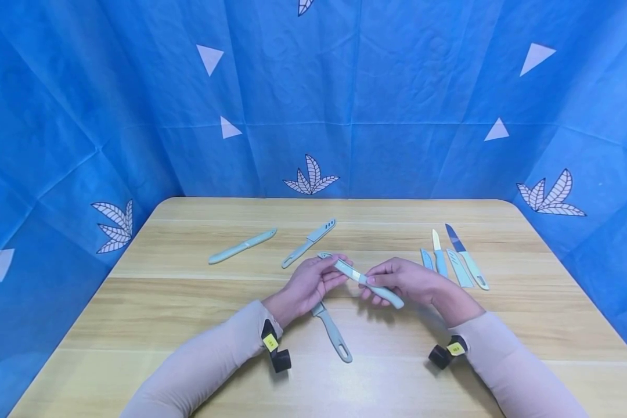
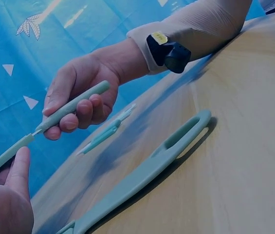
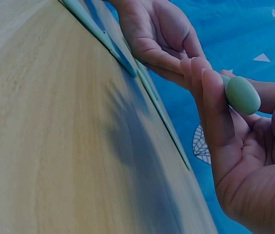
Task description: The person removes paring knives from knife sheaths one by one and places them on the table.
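Observation:
Over the middle of the table, my right hand (image 1: 410,281) grips the pale green handle (image 1: 389,296) of a small knife. The fingers and thumb of my left hand (image 1: 305,284) hold its green sheath (image 2: 8,157). In the left wrist view, a short strip of blade (image 2: 37,132) shows between handle and sheath; the sheath covers the rest. Below my left hand lies another sheathed knife (image 1: 333,334), its looped handle toward me and its middle hidden by the hand. The right wrist view shows the rounded handle end beside the right fingers.
Two sheathed green knives, one slim (image 1: 242,246) and one with a slotted sheath (image 1: 308,244), lie at the back left. On the right are a bare small knife (image 1: 440,258), a bare larger knife (image 1: 467,258) and two loose sheaths (image 1: 458,269). A blue curtain (image 1: 350,98) surrounds the table.

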`<control>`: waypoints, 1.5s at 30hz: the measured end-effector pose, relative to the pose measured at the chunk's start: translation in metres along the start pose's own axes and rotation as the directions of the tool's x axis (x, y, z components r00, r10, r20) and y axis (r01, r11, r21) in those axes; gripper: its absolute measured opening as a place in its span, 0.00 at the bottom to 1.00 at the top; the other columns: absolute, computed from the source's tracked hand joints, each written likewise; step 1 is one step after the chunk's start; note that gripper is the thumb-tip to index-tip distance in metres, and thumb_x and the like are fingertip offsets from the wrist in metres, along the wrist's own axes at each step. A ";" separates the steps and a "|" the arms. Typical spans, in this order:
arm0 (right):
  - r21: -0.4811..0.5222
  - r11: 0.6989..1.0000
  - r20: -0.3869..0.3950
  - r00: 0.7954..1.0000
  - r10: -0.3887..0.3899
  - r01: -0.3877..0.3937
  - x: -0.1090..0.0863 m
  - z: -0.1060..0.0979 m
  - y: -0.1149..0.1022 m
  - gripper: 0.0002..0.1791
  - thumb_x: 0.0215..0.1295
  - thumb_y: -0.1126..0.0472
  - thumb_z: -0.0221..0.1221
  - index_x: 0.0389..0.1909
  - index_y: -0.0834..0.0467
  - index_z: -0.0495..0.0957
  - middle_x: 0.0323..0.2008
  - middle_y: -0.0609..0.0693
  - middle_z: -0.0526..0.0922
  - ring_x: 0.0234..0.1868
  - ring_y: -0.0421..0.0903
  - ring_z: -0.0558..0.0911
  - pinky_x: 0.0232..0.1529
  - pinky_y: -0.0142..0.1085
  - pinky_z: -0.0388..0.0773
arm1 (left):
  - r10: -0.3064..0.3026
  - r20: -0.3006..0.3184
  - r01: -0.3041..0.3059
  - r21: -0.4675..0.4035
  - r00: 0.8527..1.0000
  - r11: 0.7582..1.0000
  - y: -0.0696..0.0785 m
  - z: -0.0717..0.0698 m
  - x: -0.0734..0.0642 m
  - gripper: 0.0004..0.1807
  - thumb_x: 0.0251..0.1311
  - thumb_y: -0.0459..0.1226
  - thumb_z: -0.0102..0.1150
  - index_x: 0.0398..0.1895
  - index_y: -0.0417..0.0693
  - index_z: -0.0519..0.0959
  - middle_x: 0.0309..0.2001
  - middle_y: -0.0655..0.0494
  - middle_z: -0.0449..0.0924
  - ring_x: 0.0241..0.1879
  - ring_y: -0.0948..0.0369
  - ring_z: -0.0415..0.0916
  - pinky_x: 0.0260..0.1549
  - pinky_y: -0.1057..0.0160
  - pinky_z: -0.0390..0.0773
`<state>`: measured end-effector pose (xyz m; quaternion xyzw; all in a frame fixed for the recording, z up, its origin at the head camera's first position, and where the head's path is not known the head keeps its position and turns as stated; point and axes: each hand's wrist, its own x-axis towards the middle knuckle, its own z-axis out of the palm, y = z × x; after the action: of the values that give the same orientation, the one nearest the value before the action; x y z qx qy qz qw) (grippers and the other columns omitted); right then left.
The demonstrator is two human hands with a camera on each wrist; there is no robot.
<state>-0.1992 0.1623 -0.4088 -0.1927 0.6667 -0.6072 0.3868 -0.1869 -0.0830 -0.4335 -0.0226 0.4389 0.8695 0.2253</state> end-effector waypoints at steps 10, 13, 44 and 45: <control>0.017 1.000 0.004 1.000 0.021 -0.021 -0.002 -0.002 -0.002 0.22 0.73 0.61 0.54 0.55 0.78 0.71 0.40 0.62 0.85 0.31 0.43 0.83 0.31 0.32 0.84 | 0.009 -0.003 -0.009 0.009 1.000 1.000 0.003 -0.003 0.002 0.17 0.71 0.35 0.52 0.55 0.31 0.74 0.51 0.37 0.80 0.48 0.51 0.82 0.53 0.60 0.80; 0.023 1.000 0.009 1.000 0.021 -0.021 -0.003 -0.002 -0.002 0.22 0.73 0.61 0.54 0.55 0.78 0.71 0.39 0.61 0.85 0.30 0.43 0.83 0.30 0.31 0.83 | 0.012 0.000 -0.012 0.008 1.000 1.000 0.004 -0.004 0.002 0.17 0.71 0.35 0.52 0.55 0.31 0.73 0.51 0.37 0.80 0.49 0.50 0.82 0.54 0.60 0.80; 0.048 0.999 0.028 0.999 0.018 -0.019 -0.015 -0.014 -0.003 0.23 0.73 0.61 0.54 0.56 0.79 0.69 0.42 0.64 0.84 0.32 0.44 0.84 0.30 0.31 0.84 | 0.073 -0.048 -0.076 -0.065 0.996 0.995 0.017 -0.018 0.011 0.22 0.73 0.34 0.47 0.64 0.29 0.65 0.48 0.40 0.82 0.45 0.55 0.83 0.53 0.60 0.80; 0.046 0.999 0.028 0.999 0.016 -0.017 -0.015 -0.015 -0.003 0.23 0.73 0.61 0.54 0.56 0.79 0.69 0.42 0.65 0.83 0.32 0.45 0.84 0.30 0.31 0.84 | 0.072 -0.047 -0.075 -0.062 0.996 0.995 0.017 -0.018 0.012 0.21 0.73 0.34 0.47 0.64 0.29 0.65 0.48 0.41 0.82 0.45 0.55 0.83 0.53 0.60 0.80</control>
<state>-0.2015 0.1825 -0.4017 -0.1866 0.6488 -0.6165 0.4051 -0.2071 -0.1017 -0.4348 -0.0333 0.4163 0.8901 0.1825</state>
